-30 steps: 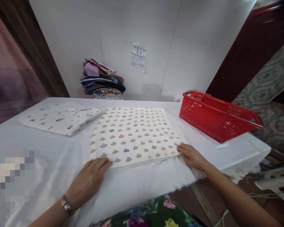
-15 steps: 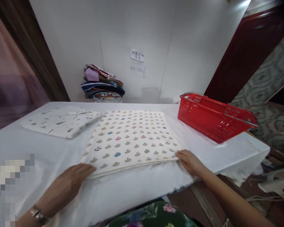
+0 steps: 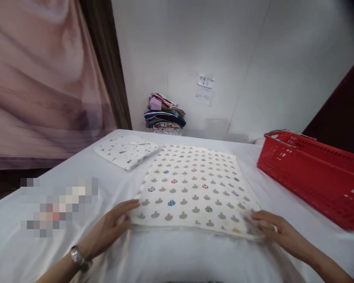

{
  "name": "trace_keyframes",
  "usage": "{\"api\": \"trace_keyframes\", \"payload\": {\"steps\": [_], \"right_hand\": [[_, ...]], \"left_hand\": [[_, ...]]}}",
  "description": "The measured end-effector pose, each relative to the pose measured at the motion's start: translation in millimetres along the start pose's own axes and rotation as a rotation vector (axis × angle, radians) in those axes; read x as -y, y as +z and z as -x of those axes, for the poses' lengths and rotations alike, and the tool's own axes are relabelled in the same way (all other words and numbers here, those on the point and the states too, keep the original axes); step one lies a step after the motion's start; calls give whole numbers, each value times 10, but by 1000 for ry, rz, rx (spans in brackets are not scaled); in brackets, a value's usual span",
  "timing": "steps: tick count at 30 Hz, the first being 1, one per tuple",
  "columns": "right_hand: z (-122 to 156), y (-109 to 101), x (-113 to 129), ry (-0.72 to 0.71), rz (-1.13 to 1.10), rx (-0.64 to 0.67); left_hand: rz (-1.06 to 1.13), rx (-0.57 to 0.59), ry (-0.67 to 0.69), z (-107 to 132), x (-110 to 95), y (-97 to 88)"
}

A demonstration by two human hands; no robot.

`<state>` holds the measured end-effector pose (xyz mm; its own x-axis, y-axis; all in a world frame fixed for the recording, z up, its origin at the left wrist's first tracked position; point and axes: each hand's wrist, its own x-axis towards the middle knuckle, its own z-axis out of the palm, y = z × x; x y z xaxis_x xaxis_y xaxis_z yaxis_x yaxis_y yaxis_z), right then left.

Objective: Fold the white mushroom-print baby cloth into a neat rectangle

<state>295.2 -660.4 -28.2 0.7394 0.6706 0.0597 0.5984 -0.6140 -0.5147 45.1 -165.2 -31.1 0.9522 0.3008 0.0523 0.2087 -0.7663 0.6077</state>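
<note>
White table point(image 3: 113, 182) with a patterned cloth point(image 3: 191, 184) spread flat across its middle.
A red basket point(image 3: 306, 182) stands to the right; a folded cloth point(image 3: 125, 153) lies just beside the far left corner. The hands are well apart: the left hand point(image 3: 112, 224) at the near left edge, the right hand point(image 3: 283, 234) at the near right corner; whether either grips, I cannot tell.

Cloth point(image 3: 191, 184) on table point(image 3: 115, 188); second cloth point(image 3: 125, 152) left, basket point(image 3: 309, 177) right, fabric stack point(image 3: 165, 116) behind.
</note>
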Motion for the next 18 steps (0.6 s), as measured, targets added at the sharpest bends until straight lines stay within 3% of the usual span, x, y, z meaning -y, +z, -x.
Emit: {"api": "trace_keyframes", "payload": {"steps": [4,7,12,18], "right_hand": [[-689,-40,-101,119,-8,-178],[-1337,26,-223,97,98,-249],[-2427,51,-222,61,387,-187],[-3478,158,-286,94,461,-72]], "left_hand": [[60,-67,-328,-136,-107,-3],[40,-70,-417,-227,-247,6],[44,18,-525,-292,-437,-49],[129,64,-555,-313,-343,-31]]}}
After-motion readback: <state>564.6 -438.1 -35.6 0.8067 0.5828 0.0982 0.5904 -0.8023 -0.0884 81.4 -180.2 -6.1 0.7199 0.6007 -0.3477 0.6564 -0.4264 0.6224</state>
